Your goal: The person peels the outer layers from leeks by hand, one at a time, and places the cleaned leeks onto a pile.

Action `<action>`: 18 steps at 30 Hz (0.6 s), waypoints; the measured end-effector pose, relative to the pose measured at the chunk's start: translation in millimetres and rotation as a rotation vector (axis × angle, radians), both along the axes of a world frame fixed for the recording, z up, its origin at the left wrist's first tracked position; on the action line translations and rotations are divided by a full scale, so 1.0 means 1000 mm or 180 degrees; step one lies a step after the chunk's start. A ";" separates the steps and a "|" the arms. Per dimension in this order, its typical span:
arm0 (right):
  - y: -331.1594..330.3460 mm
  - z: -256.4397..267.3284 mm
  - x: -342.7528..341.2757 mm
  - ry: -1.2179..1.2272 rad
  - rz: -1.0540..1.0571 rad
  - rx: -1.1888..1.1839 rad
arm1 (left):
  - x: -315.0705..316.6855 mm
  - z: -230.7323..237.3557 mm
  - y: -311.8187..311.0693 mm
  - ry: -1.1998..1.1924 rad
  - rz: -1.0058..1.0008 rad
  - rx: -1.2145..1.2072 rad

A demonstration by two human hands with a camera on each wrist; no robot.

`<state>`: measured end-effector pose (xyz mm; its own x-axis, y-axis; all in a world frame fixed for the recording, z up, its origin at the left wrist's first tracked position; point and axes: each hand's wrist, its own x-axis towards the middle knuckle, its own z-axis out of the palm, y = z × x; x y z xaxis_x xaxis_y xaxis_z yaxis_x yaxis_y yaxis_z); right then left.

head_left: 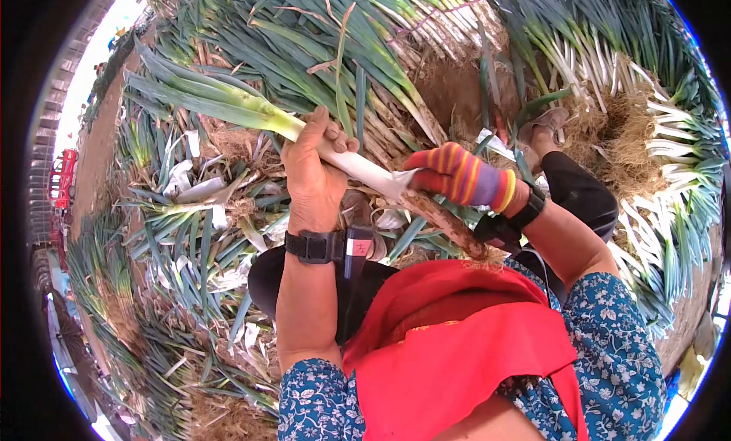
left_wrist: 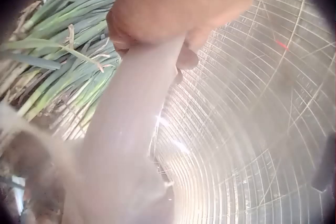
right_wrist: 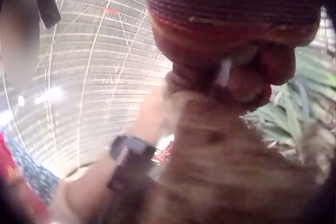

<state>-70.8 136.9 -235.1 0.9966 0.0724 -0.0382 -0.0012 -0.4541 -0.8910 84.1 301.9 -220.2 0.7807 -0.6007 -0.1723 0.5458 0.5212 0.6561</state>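
Observation:
In the head view a long, thick green onion [head_left: 358,167] slants across the middle, green leaves to the upper left and brown, dirty root end to the lower right. My bare left hand [head_left: 314,170] grips it where green turns to white, fingers wrapped round the stalk. My right hand [head_left: 459,176], in a striped knitted glove, pinches the outer skin near the lower part, where a white layer flares away from the stalk. The left wrist view shows the smooth white stalk [left_wrist: 131,92] below the fist. The right wrist view has the brown skin [right_wrist: 226,155] hanging under the gloved fingers [right_wrist: 247,85].
Heaps of green onions [head_left: 304,52] lie ahead and to the left. More, with white stalks and tangled roots [head_left: 624,144], line the right side. Peeled scraps [head_left: 183,182] litter the ground on the left. A red apron [head_left: 464,342] covers the lap.

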 end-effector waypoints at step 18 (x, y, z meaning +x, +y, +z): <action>-0.136 -0.275 -0.176 0.1674 -0.1330 -0.2089 | -0.033 0.002 0.007 -0.1401 0.1220 0.1182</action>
